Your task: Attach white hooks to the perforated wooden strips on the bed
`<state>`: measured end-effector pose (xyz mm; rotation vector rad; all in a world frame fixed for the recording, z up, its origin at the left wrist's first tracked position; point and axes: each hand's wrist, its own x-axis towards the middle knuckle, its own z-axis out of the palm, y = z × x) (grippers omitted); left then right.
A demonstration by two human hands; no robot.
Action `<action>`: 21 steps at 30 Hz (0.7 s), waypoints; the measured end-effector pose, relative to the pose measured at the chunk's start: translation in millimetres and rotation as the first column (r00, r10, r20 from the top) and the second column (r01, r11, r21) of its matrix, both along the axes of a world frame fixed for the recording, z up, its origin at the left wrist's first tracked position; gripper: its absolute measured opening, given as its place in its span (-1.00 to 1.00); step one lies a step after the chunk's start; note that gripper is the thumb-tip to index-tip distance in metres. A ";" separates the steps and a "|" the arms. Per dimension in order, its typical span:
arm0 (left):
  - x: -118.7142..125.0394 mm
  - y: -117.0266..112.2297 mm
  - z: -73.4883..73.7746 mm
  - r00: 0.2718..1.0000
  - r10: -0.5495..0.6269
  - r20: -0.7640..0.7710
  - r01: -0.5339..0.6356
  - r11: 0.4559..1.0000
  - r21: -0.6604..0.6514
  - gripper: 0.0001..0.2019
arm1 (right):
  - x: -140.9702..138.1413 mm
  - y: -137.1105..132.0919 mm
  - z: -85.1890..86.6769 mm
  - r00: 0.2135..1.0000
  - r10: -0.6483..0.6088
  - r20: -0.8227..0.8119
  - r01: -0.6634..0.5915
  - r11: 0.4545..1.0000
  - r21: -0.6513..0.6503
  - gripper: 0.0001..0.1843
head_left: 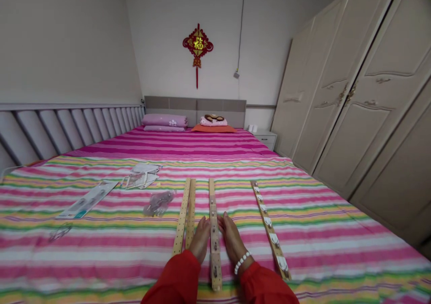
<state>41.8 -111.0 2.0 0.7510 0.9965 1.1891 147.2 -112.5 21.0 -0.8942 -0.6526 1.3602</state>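
Observation:
Both my hands rest on a striped bed on either side of a long wooden perforated strip (213, 218) that carries a few small metal hooks. My left hand (201, 240) lies flat against the strip's left edge, fingers stretched forward. My right hand (231, 239), with a white bead bracelet at the wrist, lies flat along its right edge. Two bare wooden strips (186, 214) lie side by side just left of my left hand. A further strip fitted with white hooks (269, 227) lies to the right, slightly angled.
A clear plastic bag of small parts (158, 203), white packets (141, 176), a printed card (88, 199) and another clear wrapper (60, 232) lie on the bedspread at left. Pillows (164, 121) are at the headboard, a padded wall panel (67, 129) at left, and wardrobes (357, 102) at right.

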 end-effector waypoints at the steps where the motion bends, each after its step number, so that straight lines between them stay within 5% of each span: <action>1: 0.8 -1.8 0.4 1.000 0.000 0.010 0.000 1.000 -0.008 -0.23 | -0.2 -0.4 -0.5 1.000 -0.004 -0.004 0.004 1.000 0.003 -0.49; 16: -7.8 -31.9 11.8 0.999 0.030 0.036 -0.027 0.997 -0.072 -0.30 | -0.5 -26.5 -7.0 0.999 0.046 -0.008 -0.046 0.999 -0.025 -0.54; 21: -52.5 -25.1 37.1 0.981 0.088 -0.174 -0.079 0.995 0.059 -0.48 | 7.7 -21.8 -15.5 0.995 0.025 -0.100 -0.034 0.996 -0.083 -0.56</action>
